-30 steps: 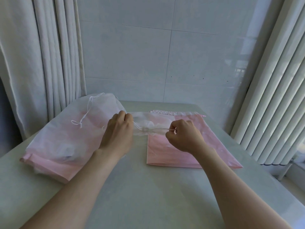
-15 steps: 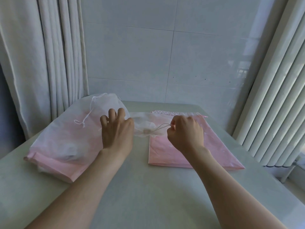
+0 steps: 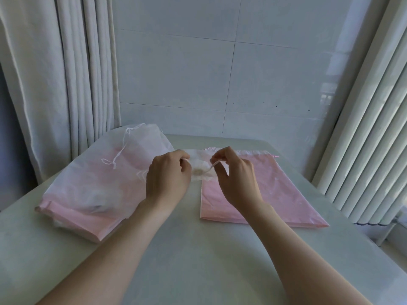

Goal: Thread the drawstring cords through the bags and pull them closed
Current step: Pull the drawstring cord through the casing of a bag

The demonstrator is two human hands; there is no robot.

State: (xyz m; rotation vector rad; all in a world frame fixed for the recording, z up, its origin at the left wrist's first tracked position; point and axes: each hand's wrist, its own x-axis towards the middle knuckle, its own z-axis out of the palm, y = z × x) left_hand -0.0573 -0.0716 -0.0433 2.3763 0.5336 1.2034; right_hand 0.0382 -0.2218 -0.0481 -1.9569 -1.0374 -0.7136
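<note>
The left hand [image 3: 168, 179] and the right hand [image 3: 237, 181] each pinch the thin white cord [image 3: 212, 167] of the small gathered white gauze bag [image 3: 199, 172] on the grey bench [image 3: 198, 249]. One-sided pulling may draw the cord out.

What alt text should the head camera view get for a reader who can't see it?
A left hand and a right hand pinch the thin white cord of a small gathered white mesh bag, above a pale grey table. A flat pink drawstring bag lies beneath the right hand; a large sheer white bag, pink showing beneath it, lies at left.
</note>
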